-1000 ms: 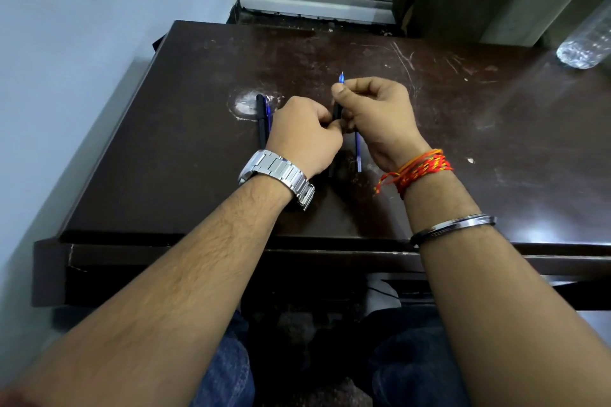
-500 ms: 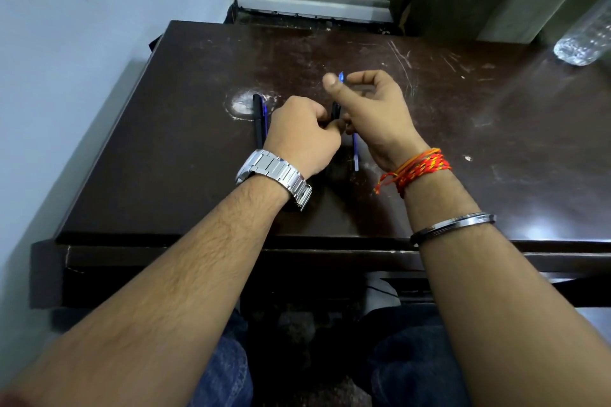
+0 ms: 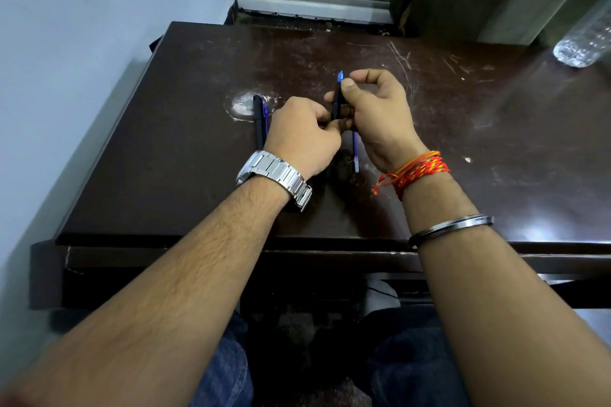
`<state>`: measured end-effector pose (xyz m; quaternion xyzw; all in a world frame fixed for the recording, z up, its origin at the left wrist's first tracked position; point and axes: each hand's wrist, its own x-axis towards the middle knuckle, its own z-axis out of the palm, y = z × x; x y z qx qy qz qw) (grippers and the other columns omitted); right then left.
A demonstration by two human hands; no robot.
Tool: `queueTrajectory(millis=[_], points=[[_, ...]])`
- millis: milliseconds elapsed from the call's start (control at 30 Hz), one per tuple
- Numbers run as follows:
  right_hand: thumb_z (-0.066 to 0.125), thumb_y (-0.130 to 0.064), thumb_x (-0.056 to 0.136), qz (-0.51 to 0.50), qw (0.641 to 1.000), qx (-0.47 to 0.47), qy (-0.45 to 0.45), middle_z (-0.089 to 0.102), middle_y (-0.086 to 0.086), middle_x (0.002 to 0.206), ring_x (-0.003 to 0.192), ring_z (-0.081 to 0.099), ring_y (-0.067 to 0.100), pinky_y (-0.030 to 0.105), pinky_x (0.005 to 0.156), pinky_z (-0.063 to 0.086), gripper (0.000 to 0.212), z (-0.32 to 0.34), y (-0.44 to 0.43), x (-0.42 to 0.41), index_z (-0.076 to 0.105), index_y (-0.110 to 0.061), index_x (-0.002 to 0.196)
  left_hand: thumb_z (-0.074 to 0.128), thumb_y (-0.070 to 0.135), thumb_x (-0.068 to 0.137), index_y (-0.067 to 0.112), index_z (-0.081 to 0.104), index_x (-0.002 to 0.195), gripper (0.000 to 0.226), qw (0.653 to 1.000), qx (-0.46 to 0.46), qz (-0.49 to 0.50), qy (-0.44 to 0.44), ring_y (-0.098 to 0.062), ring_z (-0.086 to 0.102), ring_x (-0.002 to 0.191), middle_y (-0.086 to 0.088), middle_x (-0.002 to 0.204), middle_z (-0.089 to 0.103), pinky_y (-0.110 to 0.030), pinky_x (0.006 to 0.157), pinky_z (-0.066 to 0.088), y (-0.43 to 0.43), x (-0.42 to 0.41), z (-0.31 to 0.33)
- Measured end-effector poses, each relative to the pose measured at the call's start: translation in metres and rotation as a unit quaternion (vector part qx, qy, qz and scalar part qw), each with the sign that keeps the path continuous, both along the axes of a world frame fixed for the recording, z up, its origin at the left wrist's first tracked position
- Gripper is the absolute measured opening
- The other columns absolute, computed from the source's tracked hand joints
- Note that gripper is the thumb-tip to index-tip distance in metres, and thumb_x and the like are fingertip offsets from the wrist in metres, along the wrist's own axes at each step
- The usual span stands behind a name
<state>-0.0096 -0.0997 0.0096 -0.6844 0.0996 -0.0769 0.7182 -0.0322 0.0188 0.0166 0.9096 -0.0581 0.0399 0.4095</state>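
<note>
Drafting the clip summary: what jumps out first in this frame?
Both hands meet mid-table on one dark pen: the right hand pinches it near its blue tip, and the left hand holds its lower end. A second pen lies just left of the left hand, by a whitish stain, and a thin blue refill lies on the table between the hands. A clear bottle sits at the far right.

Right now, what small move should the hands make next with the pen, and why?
Probably the left hand should turn the lower end of the pen while the right hand steadies it: both pinch it above the table, blue tip up.
</note>
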Motion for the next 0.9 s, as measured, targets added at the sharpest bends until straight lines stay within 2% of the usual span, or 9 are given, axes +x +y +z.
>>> queueTrajectory(millis=[100, 233, 367, 433, 500, 567, 667, 767, 900], points=[[0.077, -0.029, 0.083, -0.002, 0.997, -0.071, 0.003, 0.065, 0.003, 0.08, 0.06, 0.061, 0.011, 0.03, 0.058, 0.053, 0.034, -0.0038, -0.0006, -0.0008, 0.051, -0.017, 0.102, 0.065, 0.022, 0.085, 0.006, 0.07, 0.069, 0.023, 1.0, -0.001, 0.008, 0.002, -0.022, 0.058, 0.056, -0.009, 0.06, 0.064, -0.032, 0.048, 0.041, -0.0006, 0.0001, 0.0001], [0.066, -0.014, 0.089, 0.002, 1.0, -0.029, -0.002, 0.072, 0.003, 0.077, 0.076, 0.067, 0.021, 0.035, 0.065, 0.054, 0.016, -0.0054, -0.0001, 0.0031, 0.053, -0.016, 0.099, 0.066, 0.024, 0.087, 0.011, 0.072, 0.071, 0.021, 1.0, -0.003, 0.001, 0.012, -0.015, 0.056, 0.054, -0.002, 0.059, 0.063, -0.019, 0.044, 0.036, 0.0005, -0.0001, 0.0003], [0.078, -0.029, 0.079, -0.005, 0.997, -0.075, 0.011, 0.07, 0.009, 0.087, 0.074, 0.067, 0.02, 0.042, 0.072, 0.058, 0.032, -0.0072, 0.0022, 0.0016, 0.054, -0.018, 0.098, 0.065, 0.021, 0.084, 0.006, 0.072, 0.073, 0.019, 1.0, -0.001, 0.003, 0.006, -0.024, 0.063, 0.065, -0.01, 0.066, 0.068, -0.03, 0.051, 0.043, 0.0007, -0.0001, 0.0007], [0.075, -0.02, 0.083, -0.009, 0.997, -0.076, 0.006, 0.069, 0.007, 0.082, 0.075, 0.067, 0.022, 0.045, 0.076, 0.058, 0.024, -0.0073, 0.0031, 0.0009, 0.054, -0.017, 0.095, 0.064, 0.021, 0.085, 0.007, 0.073, 0.075, 0.02, 1.0, 0.0, -0.002, 0.004, -0.025, 0.063, 0.065, -0.01, 0.066, 0.068, -0.029, 0.051, 0.043, -0.0001, -0.0005, 0.0006], [0.064, -0.01, 0.09, -0.004, 1.0, -0.027, 0.008, 0.071, 0.005, 0.076, 0.073, 0.067, 0.022, 0.045, 0.073, 0.058, 0.011, -0.0056, 0.0036, 0.0033, 0.055, -0.016, 0.093, 0.065, 0.022, 0.086, 0.009, 0.074, 0.075, 0.019, 1.0, -0.004, -0.003, 0.004, -0.02, 0.06, 0.06, -0.005, 0.063, 0.066, -0.021, 0.045, 0.038, 0.0001, -0.0004, 0.0], [0.058, -0.013, 0.093, -0.001, 1.0, 0.005, 0.016, 0.072, 0.005, 0.076, 0.069, 0.066, 0.02, 0.04, 0.066, 0.056, 0.004, -0.0034, 0.0052, 0.0036, 0.056, -0.016, 0.092, 0.065, 0.021, 0.086, 0.011, 0.074, 0.074, 0.018, 1.0, -0.009, -0.004, 0.005, -0.016, 0.056, 0.056, -0.002, 0.06, 0.064, -0.018, 0.044, 0.033, 0.0009, 0.0001, -0.0001], [0.072, -0.034, 0.083, 0.0, 0.998, -0.06, 0.024, 0.068, 0.004, 0.086, 0.069, 0.061, 0.015, 0.037, 0.066, 0.055, 0.024, -0.0061, 0.0048, 0.0018, 0.056, -0.019, 0.094, 0.065, 0.018, 0.084, 0.008, 0.072, 0.071, 0.018, 1.0, -0.009, -0.002, 0.0, -0.021, 0.058, 0.057, -0.007, 0.06, 0.065, -0.022, 0.044, 0.036, 0.0015, 0.0007, -0.0007], [0.073, -0.019, 0.085, -0.012, 0.997, -0.076, 0.005, 0.065, 0.002, 0.08, 0.07, 0.062, 0.013, 0.033, 0.065, 0.054, 0.021, -0.006, 0.0039, 0.0011, 0.057, -0.017, 0.099, 0.066, 0.021, 0.085, 0.009, 0.073, 0.071, 0.02, 1.0, -0.005, -0.003, -0.002, -0.021, 0.059, 0.058, -0.005, 0.061, 0.066, -0.018, 0.043, 0.035, 0.0006, 0.0004, -0.0011], [0.052, -0.008, 0.096, 0.001, 0.999, 0.029, 0.023, 0.07, 0.004, 0.079, 0.071, 0.064, 0.02, 0.032, 0.055, 0.051, 0.009, 0.0004, 0.0031, 0.0035, 0.055, -0.017, 0.098, 0.066, 0.025, 0.087, 0.014, 0.076, 0.077, 0.018, 1.0, -0.005, -0.003, 0.004, -0.017, 0.064, 0.062, -0.004, 0.065, 0.07, -0.02, 0.045, 0.039, -0.0008, -0.0003, -0.0024]])
